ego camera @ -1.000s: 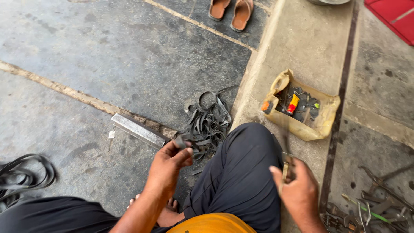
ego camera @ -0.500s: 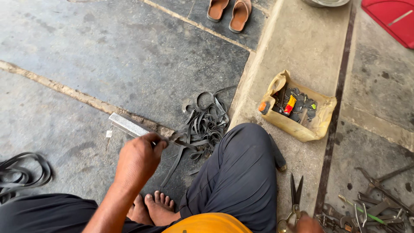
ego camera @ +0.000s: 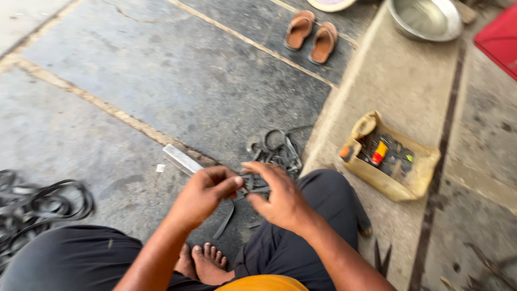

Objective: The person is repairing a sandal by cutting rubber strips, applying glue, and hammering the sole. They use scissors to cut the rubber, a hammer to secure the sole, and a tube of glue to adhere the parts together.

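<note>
Both hands meet over the floor in front of the knees. I see the left hand (ego camera: 202, 194) and right hand (ego camera: 280, 199) each pinching a dark rubber strip (ego camera: 249, 183) between thumb and fingertips. Its long axis runs between them, a loose end drooping below the left. The heap of rubber scraps (ego camera: 277, 151) lies just beyond.

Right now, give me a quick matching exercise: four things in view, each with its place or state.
Things:
1 rubber strip
2 sandals
3 metal bowl
4 yellowish tool tray

Places:
A top right corner
B right of the knee, on the pale slab
C pinched between left hand and right hand
D top centre, on dark floor

Pairs: 1-C, 2-D, 3-A, 4-B
</note>
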